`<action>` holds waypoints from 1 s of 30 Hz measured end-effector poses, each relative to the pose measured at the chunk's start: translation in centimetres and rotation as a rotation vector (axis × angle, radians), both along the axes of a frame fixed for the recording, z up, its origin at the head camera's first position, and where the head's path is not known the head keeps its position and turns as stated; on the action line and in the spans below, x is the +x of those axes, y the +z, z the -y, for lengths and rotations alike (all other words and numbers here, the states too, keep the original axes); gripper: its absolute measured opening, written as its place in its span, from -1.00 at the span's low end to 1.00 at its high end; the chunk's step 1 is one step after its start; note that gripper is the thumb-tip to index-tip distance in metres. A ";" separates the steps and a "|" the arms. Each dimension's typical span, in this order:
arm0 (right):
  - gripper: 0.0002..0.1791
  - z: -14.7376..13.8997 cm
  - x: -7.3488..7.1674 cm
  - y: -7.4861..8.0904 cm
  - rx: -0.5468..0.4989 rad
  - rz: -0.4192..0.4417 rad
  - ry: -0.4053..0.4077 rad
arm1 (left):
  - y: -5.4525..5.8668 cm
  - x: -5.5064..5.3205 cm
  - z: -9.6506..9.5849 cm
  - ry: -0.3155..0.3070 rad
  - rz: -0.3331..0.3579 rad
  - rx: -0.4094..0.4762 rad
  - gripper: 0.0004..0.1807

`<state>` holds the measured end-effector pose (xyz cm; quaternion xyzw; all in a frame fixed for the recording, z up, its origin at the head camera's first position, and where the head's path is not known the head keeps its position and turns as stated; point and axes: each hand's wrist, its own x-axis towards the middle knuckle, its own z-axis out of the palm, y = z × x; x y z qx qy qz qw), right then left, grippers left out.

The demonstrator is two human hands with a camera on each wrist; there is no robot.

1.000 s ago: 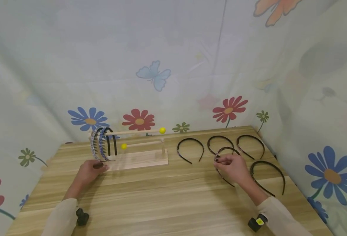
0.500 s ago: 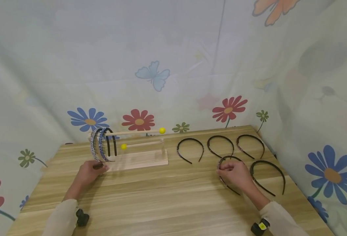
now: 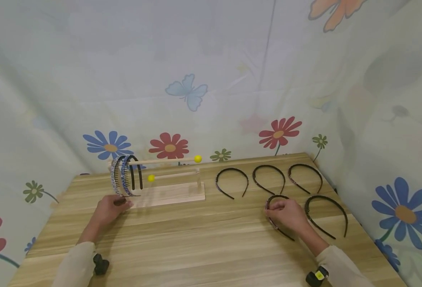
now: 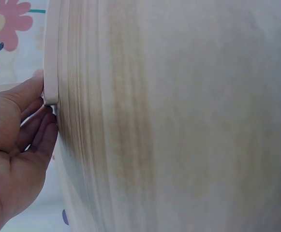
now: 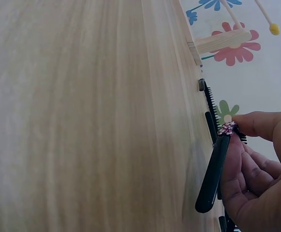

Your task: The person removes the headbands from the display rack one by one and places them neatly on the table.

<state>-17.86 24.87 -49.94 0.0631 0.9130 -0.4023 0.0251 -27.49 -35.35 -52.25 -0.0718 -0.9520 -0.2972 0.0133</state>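
Note:
My right hand (image 3: 288, 215) pinches a black toothed headband (image 3: 278, 229) low over the right part of the table. In the right wrist view, thumb and fingers grip it at its pink rhinestones (image 5: 226, 129), and a smooth black end (image 5: 213, 176) points down. My left hand (image 3: 110, 209) holds the left end of a wooden stand's base (image 3: 168, 194); the left wrist view has the thumb on one side of the board (image 4: 51, 58) and fingers curled at its end. Blue-and-silver rhinestone headbands (image 3: 124, 175) hang on the stand's upper rod (image 3: 164, 161).
Several dark headbands lie on the table (image 3: 196, 247): one (image 3: 217, 184) right of the stand, one (image 3: 257, 183) behind my right hand, others (image 3: 320, 169) (image 3: 340, 209) farther right. Yellow balls (image 3: 198, 159) tip the stand's rods. Flower-printed cloth (image 3: 225, 111) encloses the table.
My right hand has lowered the headband toward the table's front, away from the back-row headband it overlapped. My left hand has stayed on the stand's base.

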 end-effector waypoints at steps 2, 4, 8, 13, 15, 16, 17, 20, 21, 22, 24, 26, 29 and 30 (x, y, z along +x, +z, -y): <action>-0.68 0.0 0.0 -0.2 -0.001 0.002 -0.001 | 0.0 0.0 0.0 0.002 0.001 0.005 -0.63; -0.66 0.0 0.0 -0.3 -0.006 0.004 -0.003 | 0.0 0.0 0.0 0.001 0.002 0.006 -0.62; -0.61 -0.1 0.1 -0.5 -0.021 0.001 -0.007 | -0.1 -0.1 0.1 0.003 0.009 0.003 -0.61; -0.61 0.0 0.0 -0.8 -0.056 0.003 -0.003 | -0.1 -0.1 0.2 -0.001 0.013 0.000 -0.60; -0.64 0.1 -0.1 -0.9 -0.068 -0.002 0.005 | -0.1 -0.1 0.1 -0.003 0.012 0.003 -0.60; -0.65 0.1 -0.1 -0.8 -0.075 -0.003 0.007 | -0.1 -0.1 0.1 -0.003 0.013 0.005 -0.61; -0.66 0.1 0.0 -0.9 -0.078 -0.006 0.012 | 0.0 -0.1 0.1 -0.003 0.013 0.006 -0.61; -0.67 0.2 0.1 -0.8 -0.076 -0.010 0.021 | 0.0 -0.1 0.1 0.001 0.019 0.009 -0.61; -0.67 0.1 0.2 -0.8 -0.065 -0.012 0.026 | 0.0 -0.1 0.0 0.003 0.022 0.010 -0.60; -0.67 0.1 0.2 -0.7 -0.054 -0.014 0.027 | 0.0 -0.1 0.0 0.005 0.025 0.011 -0.59; -0.67 -0.1 0.3 -0.5 -0.033 -0.028 0.038 | 0.1 -0.1 0.0 0.009 0.032 0.011 -0.57; -0.67 -0.2 0.2 -0.2 -0.005 -0.060 0.063 | 0.1 -0.1 0.0 0.012 0.040 0.013 -0.56; -0.67 -0.2 -0.1 0.4 -0.004 -0.111 0.104 | 0.1 -0.1 -0.1 0.010 0.047 0.011 -0.55; -0.66 -0.1 -0.2 0.7 -0.007 -0.126 0.121 | 0.1 -0.1 -0.1 0.009 0.049 0.012 -0.55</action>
